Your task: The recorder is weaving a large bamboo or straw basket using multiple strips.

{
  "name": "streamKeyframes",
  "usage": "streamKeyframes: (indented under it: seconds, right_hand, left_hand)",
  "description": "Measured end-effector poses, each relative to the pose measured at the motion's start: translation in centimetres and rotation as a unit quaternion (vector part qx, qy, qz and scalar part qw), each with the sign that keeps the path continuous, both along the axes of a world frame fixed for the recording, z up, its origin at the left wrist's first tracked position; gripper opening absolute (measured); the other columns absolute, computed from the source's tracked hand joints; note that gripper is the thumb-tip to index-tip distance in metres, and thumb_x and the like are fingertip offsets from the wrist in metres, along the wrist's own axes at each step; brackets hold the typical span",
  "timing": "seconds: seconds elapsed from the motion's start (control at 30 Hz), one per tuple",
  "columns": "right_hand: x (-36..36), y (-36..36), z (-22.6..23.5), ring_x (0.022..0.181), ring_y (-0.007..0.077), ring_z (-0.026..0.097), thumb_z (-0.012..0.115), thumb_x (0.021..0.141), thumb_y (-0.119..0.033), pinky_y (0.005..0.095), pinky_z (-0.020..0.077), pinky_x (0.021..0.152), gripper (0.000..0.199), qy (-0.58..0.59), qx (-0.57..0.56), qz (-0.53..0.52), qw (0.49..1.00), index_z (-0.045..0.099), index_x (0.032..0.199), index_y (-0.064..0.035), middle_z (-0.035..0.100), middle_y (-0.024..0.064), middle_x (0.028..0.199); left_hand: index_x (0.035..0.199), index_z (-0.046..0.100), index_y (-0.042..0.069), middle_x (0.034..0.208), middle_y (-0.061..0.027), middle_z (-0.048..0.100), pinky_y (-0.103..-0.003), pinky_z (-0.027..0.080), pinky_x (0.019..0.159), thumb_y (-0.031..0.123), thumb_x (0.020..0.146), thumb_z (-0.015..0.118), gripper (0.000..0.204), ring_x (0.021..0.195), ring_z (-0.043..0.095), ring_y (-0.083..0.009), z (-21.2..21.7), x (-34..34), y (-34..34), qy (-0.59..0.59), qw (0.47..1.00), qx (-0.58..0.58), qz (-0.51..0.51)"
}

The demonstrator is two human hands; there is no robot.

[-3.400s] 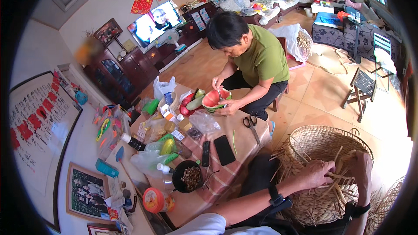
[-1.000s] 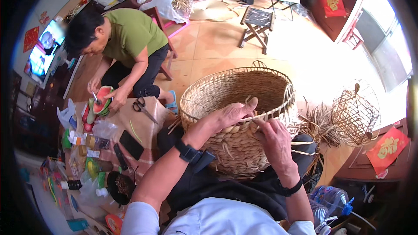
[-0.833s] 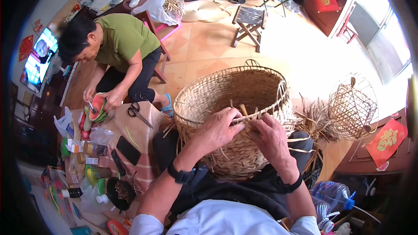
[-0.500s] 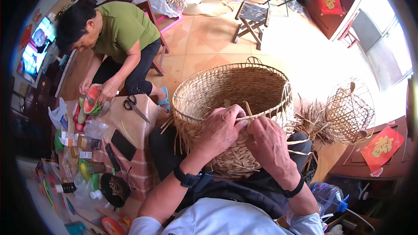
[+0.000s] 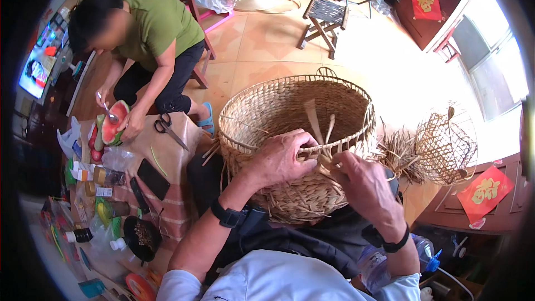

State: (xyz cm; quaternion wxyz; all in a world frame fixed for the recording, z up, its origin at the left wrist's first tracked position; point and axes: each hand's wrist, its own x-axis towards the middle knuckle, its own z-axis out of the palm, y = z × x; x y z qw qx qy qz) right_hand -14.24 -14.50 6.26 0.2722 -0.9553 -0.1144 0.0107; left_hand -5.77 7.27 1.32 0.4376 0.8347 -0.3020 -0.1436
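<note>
1. Far left: a co-worker in a green shirt (image 5: 161, 25) holds a cut red-fleshed watermelon (image 5: 113, 128) at the far end of the cloth-covered surface (image 5: 177, 160).
2. Surface, near edge: black-handled metal scissors (image 5: 179, 141) and a flat black phone (image 5: 153, 179). A dark-trousered leg separates this edge from the basket.
3. Centre: a round, tan, woven plant-fibre basket (image 5: 301, 203), mouth up, directly ahead of the hands; in this view its oval mouth is longest left to right.
4. Left hand (image 5: 281, 159): grasping the near rim, fingers over it, thumb outside.
5. Pale flat fibre strips (image 5: 314, 120) rise inside the near rim, between the hands.
6. Right hand (image 5: 362, 181): fingers curled, pinching strip ends outside the rim; nearer the basket's right edge.
7. Open room: the basket's hollow, beyond the fingertips.
8. Right: a brown dry-stalk bundle (image 5: 404, 156) beside the basket, then an openwork cane basket (image 5: 446, 145), well apart from the hands.
</note>
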Motion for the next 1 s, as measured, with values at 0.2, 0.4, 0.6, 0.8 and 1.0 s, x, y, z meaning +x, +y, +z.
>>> streamKeyframes:
  seconds: [0.2,0.4,0.6,0.8,1.0]
  right_hand:
    - [-0.5,-4.6,-3.6,0.066,0.0385,0.066,0.072,0.097,-0.023,0.0475,0.0496,0.058,0.022,-0.021,-0.055,0.042,0.997,0.059,0.093,-0.0056,0.065,0.0169,0.072]
    - [-4.8,-3.8,-2.7,0.063,0.0379,0.068,0.073,0.097,-0.025,0.0482,0.0493,0.057,0.023,0.051,-0.053,0.003,0.997,0.06,0.095,-0.006,0.065,0.0169,0.068]
    - [-5.4,-3.7,3.3,0.069,0.0233,0.071,0.087,0.079,-0.017,0.0414,0.0521,0.081,0.028,-0.079,0.035,0.055,0.995,0.072,0.101,-0.0088,0.069,0.0033,0.069]
    - [-6.3,-7.8,2.0,0.064,0.0063,0.062,0.083,0.08,0.004,0.0227,0.0471,0.059,0.014,-0.047,0.158,-0.15,0.975,0.078,0.091,-0.0041,0.069,0.0008,0.069]
    - [-5.3,-16.5,-7.5,0.065,0.0049,0.054,0.076,0.088,-0.002,0.024,0.0445,0.06,0.005,-0.058,0.186,-0.331,0.923,0.077,0.092,-0.0005,0.063,-0.0026,0.068]
  left_hand:
    - [0.11,0.071,0.001,0.103,-0.014,0.073,-0.038,0.056,0.087,0.021,0.087,0.081,0.031,0.097,0.072,-0.0295,-0.4,0.0,-0.8,0.017,0.999,-0.002,0.028]
    - [0.11,0.071,-0.001,0.101,-0.0132,0.074,-0.036,0.056,0.087,0.019,0.089,0.081,0.03,0.096,0.072,-0.024,-0.7,0.7,-1.0,0.045,0.999,-0.005,0.004]
    - [0.107,0.07,-0.001,0.094,-0.0106,0.072,-0.035,0.053,0.081,0.022,0.091,0.081,0.029,0.088,0.067,-0.0191,-0.3,1.0,-0.8,0.095,0.995,-0.022,-0.011]
    - [0.101,0.071,0.001,0.085,-0.0091,0.069,-0.034,0.052,0.078,0.028,0.091,0.081,0.031,0.081,0.065,-0.0185,-0.2,1.1,-1.1,0.064,0.997,0.039,0.002]
    - [0.103,0.072,0.001,0.09,-0.0113,0.073,-0.036,0.053,0.078,0.026,0.09,0.082,0.031,0.085,0.07,-0.0224,-1.0,0.9,-1.0,0.018,1.0,0.011,0.013]
